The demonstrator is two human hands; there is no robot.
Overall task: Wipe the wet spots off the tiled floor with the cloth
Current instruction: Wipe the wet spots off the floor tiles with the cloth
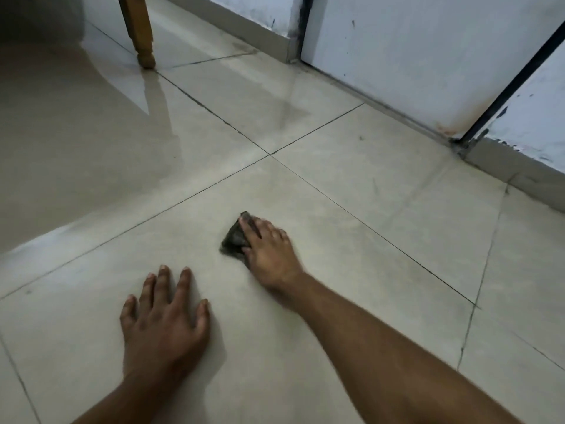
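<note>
A small dark grey cloth lies bunched on the beige tiled floor near the middle of the view. My right hand lies flat on top of it, fingers stretched forward and pressing it onto the tile; most of the cloth is hidden under the palm. My left hand rests flat on the floor to the left and nearer to me, fingers spread, holding nothing. A faint wet sheen and dull streaks show on the tiles around and beyond the cloth.
A wooden furniture leg stands at the upper left. A white door with a dark frame and a grey skirting board run along the right side. Dark grout lines cross just beyond the cloth.
</note>
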